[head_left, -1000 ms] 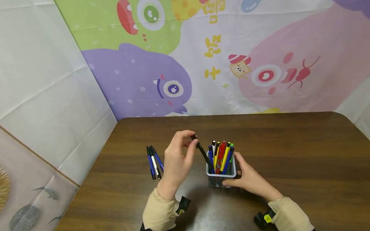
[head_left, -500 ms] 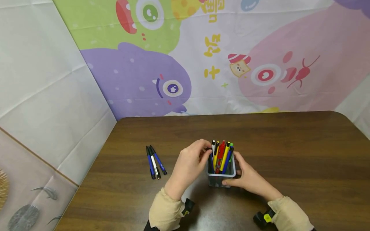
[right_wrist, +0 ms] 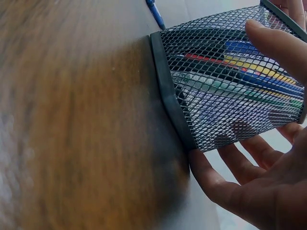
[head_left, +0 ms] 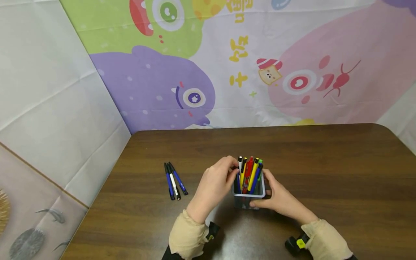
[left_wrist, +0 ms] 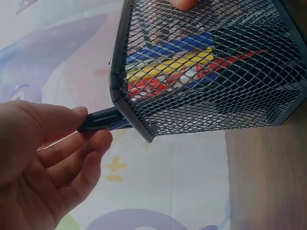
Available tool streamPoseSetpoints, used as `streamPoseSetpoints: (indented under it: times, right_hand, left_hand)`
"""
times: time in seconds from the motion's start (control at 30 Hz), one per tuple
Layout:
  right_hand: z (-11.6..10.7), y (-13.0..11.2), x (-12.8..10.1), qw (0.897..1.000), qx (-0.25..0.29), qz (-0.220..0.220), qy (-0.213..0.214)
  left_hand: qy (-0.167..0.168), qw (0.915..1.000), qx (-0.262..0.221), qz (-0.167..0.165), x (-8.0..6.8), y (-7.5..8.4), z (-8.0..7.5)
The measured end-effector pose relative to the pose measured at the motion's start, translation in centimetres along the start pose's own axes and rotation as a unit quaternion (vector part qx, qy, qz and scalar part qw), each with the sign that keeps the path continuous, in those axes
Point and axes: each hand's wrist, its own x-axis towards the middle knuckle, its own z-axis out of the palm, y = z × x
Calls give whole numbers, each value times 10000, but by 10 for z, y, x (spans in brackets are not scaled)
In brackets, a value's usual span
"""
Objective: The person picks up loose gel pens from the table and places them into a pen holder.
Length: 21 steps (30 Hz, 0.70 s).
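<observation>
A black mesh pen holder (head_left: pixel 244 200) stands on the brown table (head_left: pixel 325 162), filled with several coloured pens (head_left: pixel 249 172). My right hand (head_left: pixel 264 190) grips the holder from the right, thumb on its far rim and fingers round the near wall; the right wrist view shows the hand (right_wrist: pixel 249 103) wrapped round the mesh holder (right_wrist: pixel 211 72). My left hand (head_left: pixel 233 169) pinches the top of a black pen (left_wrist: pixel 103 120) standing at the holder's left edge. In the left wrist view, the hand (left_wrist: pixel 93 130) is beside the holder (left_wrist: pixel 206 72).
Three pens (head_left: pixel 173 180), blue and black, lie side by side on the table to the left of my left hand. A cartoon backdrop (head_left: pixel 227 72) hangs behind the table's far edge. The table's left edge runs diagonally near those pens.
My left hand has lowered the tilted black pen into the holder and now sits against the holder's left rim. The right hand has kept its grip on the holder.
</observation>
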Motion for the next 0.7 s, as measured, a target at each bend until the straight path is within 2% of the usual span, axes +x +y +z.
streamPoseSetpoints:
  times: [0.17, 0.33, 0.47, 0.53, 0.63, 0.7]
  right_hand:
    - [0, 1, 0, 10000, -31, 18, 2]
    - [0, 1, 0, 10000, -37, 64, -7]
    - [0, -1, 0, 9999, -14, 139, -66]
    - [0, -1, 0, 9998, -15, 165, -78]
    - [-1, -1, -1, 9998, -41, 174, -74]
    - [-1, -2, -1, 9998, -54, 197, -79]
  left_hand:
    - [34, 10000, 76, 53, 0, 0, 1]
    - [163, 9997, 23, -184, 1, -3, 1]
    - [503, 9970, 100, -583, 0, -11, -2]
    - [582, 9940, 308, -869, -1, -18, -4]
    - [344, 9860, 850, -1394, -6, -31, -5]
    - [32, 9760, 1286, -1759, -10, -40, -6]
